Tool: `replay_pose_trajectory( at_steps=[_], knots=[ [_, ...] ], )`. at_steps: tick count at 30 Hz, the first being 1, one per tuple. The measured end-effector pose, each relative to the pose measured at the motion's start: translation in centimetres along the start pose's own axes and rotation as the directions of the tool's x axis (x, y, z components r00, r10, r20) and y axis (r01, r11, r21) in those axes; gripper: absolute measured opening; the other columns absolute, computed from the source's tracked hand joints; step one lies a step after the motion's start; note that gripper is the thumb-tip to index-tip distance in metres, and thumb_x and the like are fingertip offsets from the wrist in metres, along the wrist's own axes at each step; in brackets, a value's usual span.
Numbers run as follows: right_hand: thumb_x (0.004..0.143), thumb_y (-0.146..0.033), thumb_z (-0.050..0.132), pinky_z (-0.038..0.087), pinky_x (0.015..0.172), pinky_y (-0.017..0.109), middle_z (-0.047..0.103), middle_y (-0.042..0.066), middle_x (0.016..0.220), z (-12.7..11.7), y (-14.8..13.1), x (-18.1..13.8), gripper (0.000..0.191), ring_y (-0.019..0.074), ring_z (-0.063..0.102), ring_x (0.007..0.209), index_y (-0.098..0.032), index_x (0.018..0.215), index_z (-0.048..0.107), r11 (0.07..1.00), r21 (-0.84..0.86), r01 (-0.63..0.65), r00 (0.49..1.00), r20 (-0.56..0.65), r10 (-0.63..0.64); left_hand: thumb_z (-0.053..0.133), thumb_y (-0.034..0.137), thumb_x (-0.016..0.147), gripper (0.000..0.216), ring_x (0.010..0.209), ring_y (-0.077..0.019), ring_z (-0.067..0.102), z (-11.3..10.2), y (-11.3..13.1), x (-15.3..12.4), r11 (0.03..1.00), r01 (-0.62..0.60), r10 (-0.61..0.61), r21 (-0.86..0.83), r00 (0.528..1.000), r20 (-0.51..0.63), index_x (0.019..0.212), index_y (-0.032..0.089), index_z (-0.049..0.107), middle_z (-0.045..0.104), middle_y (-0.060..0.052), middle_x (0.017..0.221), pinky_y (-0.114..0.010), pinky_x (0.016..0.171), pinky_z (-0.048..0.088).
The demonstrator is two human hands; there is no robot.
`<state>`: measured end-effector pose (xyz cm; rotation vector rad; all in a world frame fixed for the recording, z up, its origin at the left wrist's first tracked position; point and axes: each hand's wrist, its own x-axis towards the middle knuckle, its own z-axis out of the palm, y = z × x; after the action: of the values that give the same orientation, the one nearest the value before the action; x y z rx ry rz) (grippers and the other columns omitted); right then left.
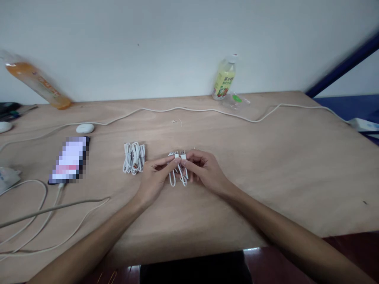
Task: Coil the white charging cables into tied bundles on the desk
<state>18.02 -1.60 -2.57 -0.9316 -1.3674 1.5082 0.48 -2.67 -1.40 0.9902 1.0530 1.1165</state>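
Observation:
Near the middle of the table, my left hand [158, 173] and my right hand [204, 167] face each other, almost touching. Between them is a white USB cable bundle [172, 180] with loops hanging below the fingers. The left thumb and forefinger pinch one white connector, and the right thumb and forefinger pinch a USB plug [183, 156] beside it. Both metal ends point away from me. Whether the two ends belong to one cable or two, I cannot tell. Just left of my left hand lie several coiled white cables [134, 157], bunched together.
A phone [69, 159] on a charging cord lies left, near a white earbud case [85, 128]. An orange drink bottle [41, 86] and a yellow-green bottle [225, 79] lean at the wall. One long white cord [177, 108] crosses the table's back. Loose cables [44, 213] curl front left.

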Motion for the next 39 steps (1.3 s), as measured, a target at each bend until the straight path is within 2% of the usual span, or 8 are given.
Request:
replay_pose_trajectory(
  at_steps=[14, 33, 39],
  knots=[
    [0.095, -0.055, 0.08, 0.052, 0.054, 0.024, 0.074, 0.0, 0.073, -0.02, 0.32, -0.06, 0.039, 0.0108, 0.062, 0.056, -0.021, 0.08, 0.069, 1.0, 0.006, 0.006, 1.0, -0.006, -0.006, 0.099, 0.046, 0.074, 0.029, 0.059, -0.0146, 0.068, -0.17, -0.09, 0.02, 1.0, -0.006, 0.007, -0.009, 1.0, 0.024, 0.091, 0.023, 0.092, 0.081, -0.003, 0.073, -0.026, 0.059, 0.06],
    [0.094, -0.058, 0.079, 0.053, 0.054, 0.024, 0.074, 0.0, 0.073, -0.06, 0.41, 0.01, 0.04, 0.0108, 0.061, 0.055, -0.022, 0.08, 0.068, 1.0, -0.003, -0.003, 1.0, -0.005, 0.003, 0.1, 0.048, 0.071, 0.033, 0.066, -0.0171, 0.071, -0.29, -0.21, 0.1, 1.0, -0.001, 0.001, 0.018, 1.0, 0.0, 0.091, 0.023, 0.092, 0.082, -0.004, 0.076, -0.029, 0.064, 0.062],
    [0.092, -0.06, 0.081, 0.051, 0.052, 0.023, 0.073, -0.001, 0.071, 0.02, 0.36, 0.0, 0.042, 0.0101, 0.06, 0.053, -0.022, 0.08, 0.068, 1.0, 0.024, 0.014, 1.0, -0.004, -0.014, 0.098, 0.047, 0.073, 0.031, 0.062, -0.0151, 0.069, -0.26, -0.1, -0.02, 1.0, 0.002, -0.002, 0.009, 1.0, 0.015, 0.092, 0.023, 0.092, 0.081, -0.003, 0.074, -0.027, 0.064, 0.061]
  ],
)
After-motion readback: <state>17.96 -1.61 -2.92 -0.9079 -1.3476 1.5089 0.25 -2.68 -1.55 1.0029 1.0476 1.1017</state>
